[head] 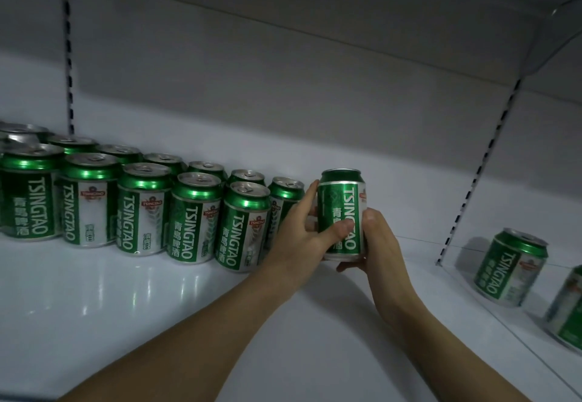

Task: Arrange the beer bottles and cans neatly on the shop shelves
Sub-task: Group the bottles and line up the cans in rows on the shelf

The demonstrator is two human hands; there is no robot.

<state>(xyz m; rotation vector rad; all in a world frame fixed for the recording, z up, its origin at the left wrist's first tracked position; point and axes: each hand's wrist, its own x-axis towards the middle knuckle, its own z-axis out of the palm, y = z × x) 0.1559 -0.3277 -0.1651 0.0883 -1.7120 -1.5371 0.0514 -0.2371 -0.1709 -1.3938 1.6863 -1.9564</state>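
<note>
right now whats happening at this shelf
A person is stocking green Tsingtao beer cans on a white shop shelf. Both hands, left hand and right hand, hold one upright can at the right end of a two-deep row of cans. Two more cans stand apart in the next bay.

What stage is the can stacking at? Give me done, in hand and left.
Done: two rows of green Tsingtao beer cans stand upright along the back of the white shelf. In hand: the left hand and right hand both grip one green can at the rows' right end. Left: two loose green cans in the next bay to the right.
</note>
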